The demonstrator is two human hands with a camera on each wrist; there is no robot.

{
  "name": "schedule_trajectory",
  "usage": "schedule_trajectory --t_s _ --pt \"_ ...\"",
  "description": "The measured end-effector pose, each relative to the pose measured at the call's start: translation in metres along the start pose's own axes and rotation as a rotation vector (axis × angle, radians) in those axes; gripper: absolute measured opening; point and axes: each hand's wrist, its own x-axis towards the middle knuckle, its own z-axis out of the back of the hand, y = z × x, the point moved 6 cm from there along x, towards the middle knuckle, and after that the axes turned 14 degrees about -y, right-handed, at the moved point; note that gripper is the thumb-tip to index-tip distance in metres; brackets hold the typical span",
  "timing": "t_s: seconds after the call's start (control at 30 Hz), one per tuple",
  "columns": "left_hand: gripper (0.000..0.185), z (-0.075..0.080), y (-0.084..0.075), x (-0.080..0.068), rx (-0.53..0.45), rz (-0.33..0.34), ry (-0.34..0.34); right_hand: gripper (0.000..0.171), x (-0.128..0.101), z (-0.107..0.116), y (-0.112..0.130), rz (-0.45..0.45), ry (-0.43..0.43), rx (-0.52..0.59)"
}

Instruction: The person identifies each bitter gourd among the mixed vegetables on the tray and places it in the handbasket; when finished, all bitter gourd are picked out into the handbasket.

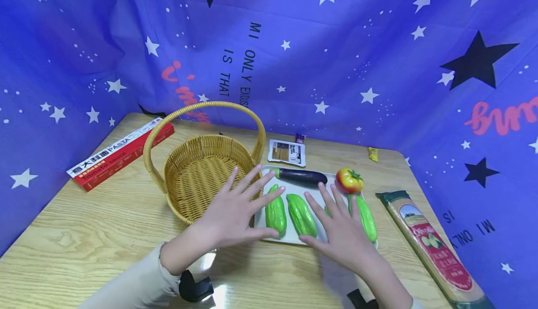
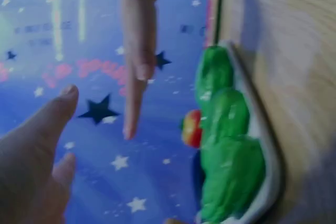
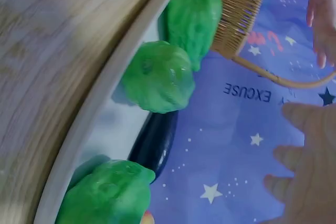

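Wooden table [image 1: 105,234] carries a wicker basket [image 1: 201,173] and, just right of it, a white tray [image 1: 294,192]. On the tray lie three green bitter gourds [image 1: 300,214], a dark eggplant [image 1: 301,176] and a tomato [image 1: 349,180]. Left hand [image 1: 231,213] and right hand [image 1: 342,232] hover over the tray, fingers [image 1: 248,180] spread, holding nothing.

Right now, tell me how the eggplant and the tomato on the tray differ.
The eggplant is long, slim and dark purple; the tomato is round and red with yellow patches. The eggplant lies on its side along the far edge of the white tray, while the tomato sits at the far right corner, its green stalk end facing up. Both lie beyond the fingertips of the open left hand and right hand, untouched.
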Motion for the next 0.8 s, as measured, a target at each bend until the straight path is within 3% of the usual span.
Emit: schedule_trajectory --t_s 0.13,0.23,0.37,0.47,0.57,0.63,0.8 --pt "0.078 0.029 0.013 0.002 -0.168 0.031 -0.09 0.078 0.0 0.008 -0.007 -0.069 -0.023 0.034" --pt "0.078 0.061 0.035 -0.001 -0.339 0.115 -0.205 0.07 -0.001 0.013 -0.014 -0.11 -0.043 0.054" --pt "0.072 0.109 0.073 -0.012 -0.609 0.219 -0.508 0.061 -0.004 0.018 -0.027 -0.173 -0.076 0.084" --pt "0.064 0.134 0.104 -0.026 -0.868 0.292 -0.713 0.056 -0.007 0.019 -0.042 -0.25 -0.092 0.128" --pt "0.054 0.141 0.134 -0.044 -1.063 0.417 -0.8 0.053 -0.011 0.018 -0.059 -0.338 -0.098 0.181" --pt "0.049 0.136 0.152 -0.056 -1.172 0.506 -0.809 0.052 -0.013 0.016 -0.07 -0.382 -0.097 0.208" --pt "0.043 0.105 0.18 -0.086 -1.353 0.644 -0.708 0.052 -0.018 0.001 -0.091 -0.445 -0.044 0.261"
